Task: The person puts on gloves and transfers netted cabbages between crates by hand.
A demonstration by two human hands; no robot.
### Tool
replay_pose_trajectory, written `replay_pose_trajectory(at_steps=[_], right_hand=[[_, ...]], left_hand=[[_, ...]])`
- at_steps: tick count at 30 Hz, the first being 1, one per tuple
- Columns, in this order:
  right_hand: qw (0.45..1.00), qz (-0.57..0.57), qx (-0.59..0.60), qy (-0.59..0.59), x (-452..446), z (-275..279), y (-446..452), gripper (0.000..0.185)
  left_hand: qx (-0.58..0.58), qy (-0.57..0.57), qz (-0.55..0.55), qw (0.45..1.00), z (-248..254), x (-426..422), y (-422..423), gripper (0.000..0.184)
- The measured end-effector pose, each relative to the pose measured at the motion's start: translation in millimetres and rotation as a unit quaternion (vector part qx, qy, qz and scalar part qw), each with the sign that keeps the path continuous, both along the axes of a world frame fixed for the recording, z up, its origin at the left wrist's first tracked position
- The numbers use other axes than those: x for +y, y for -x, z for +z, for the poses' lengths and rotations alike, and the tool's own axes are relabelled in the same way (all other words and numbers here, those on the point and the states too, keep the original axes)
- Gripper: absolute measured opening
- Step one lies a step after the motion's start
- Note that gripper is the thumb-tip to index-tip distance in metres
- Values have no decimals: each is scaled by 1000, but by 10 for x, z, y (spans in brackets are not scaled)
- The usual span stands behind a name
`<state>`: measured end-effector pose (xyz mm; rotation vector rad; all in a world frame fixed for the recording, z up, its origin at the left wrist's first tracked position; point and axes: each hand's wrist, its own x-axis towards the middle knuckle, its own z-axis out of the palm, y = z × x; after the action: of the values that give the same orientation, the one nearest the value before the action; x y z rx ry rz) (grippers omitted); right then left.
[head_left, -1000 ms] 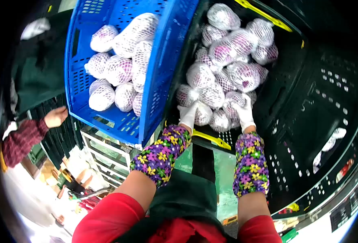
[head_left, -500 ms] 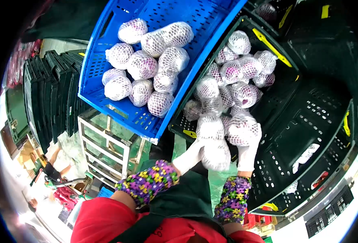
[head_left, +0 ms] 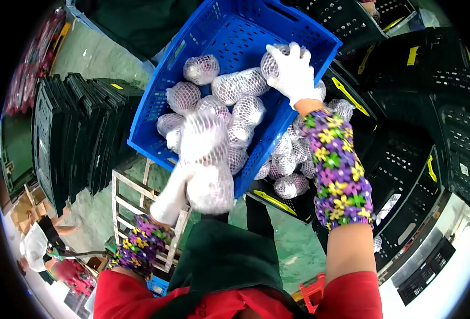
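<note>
My left hand (head_left: pixel 175 192) is closed on a pack of two round purple vegetables (head_left: pixel 209 187), wrapped in white netting and clear film. It hangs over the near edge of the blue crate (head_left: pixel 229 34), blurred by motion. Inside that crate's right side, my right hand (head_left: pixel 293 74) has its fingers around another netted purple vegetable (head_left: pixel 270 64). Several similar netted packs (head_left: pixel 240 85) lie in the crate. More netted packs (head_left: pixel 285 159) fill part of a black crate (head_left: pixel 303 211) at the right, partly hidden by my right forearm.
Folded black crates (head_left: pixel 70 133) stand stacked at the left. A white metal frame (head_left: pixel 134 201) is below the blue crate. More black crates (head_left: pixel 421 85) are at the right. Another person (head_left: pixel 38 242) is at the lower left.
Both hands have gone from the black crate to the blue one. My left hand carried its pack leftward; my right hand moved up with a netted vegetable. The view has shifted too.
</note>
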<state>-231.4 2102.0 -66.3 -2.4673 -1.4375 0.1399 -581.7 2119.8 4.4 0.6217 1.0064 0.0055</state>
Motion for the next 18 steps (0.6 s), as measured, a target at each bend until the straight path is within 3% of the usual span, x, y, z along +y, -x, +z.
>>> replay_pose_trajectory(at_steps=[1, 2, 4, 5, 7, 9, 11, 12, 13, 15, 16, 17, 18], right_hand=[[998, -13, -2, 56, 52, -175, 11, 69], [994, -46, -5, 102, 44, -465, 33, 65], [980, -83, 2, 182, 77, -758, 21, 60], [972, -89, 9, 216, 126, -781, -5, 58], [967, -80, 69, 230, 142, -675, -118, 62], [975, -48, 58, 210, 85, -770, -189, 64], [980, -51, 48, 188, 45, -891, -186, 67], [978, -56, 50, 193, 47, -886, -171, 70], [981, -45, 38, 185, 45, -877, -163, 71], [982, -72, 48, 171, 45, -928, -150, 72], [979, -85, 73, 171, 61, -894, -146, 73], [974, -70, 59, 208, 87, -858, -196, 76], [966, -78, 94, 230, 110, -859, -255, 77]], left_hand=[[-51, -72, 53, 995, 185, 190, -351, 49], [-63, -154, -22, 986, 68, 509, -467, 56], [-123, -298, -49, 945, -268, 1104, -906, 70], [-55, -443, -70, 892, -454, 1336, -1187, 78], [-26, -673, -138, 727, -727, 1796, -1720, 82], [107, -778, -233, 573, -663, 1947, -2222, 79], [62, -841, -275, 462, -737, 2030, -2502, 86], [93, -858, -316, 394, -872, 2062, -2605, 87], [208, -827, -404, 330, -1247, 2181, -2826, 84], [212, -857, -397, 252, -1735, 2234, -2858, 78], [192, -890, -373, 179, -2057, 2252, -2836, 72], [227, -841, -440, 220, -2108, 2171, -2792, 70], [232, -852, -416, 218, -2218, 2153, -2755, 74]])
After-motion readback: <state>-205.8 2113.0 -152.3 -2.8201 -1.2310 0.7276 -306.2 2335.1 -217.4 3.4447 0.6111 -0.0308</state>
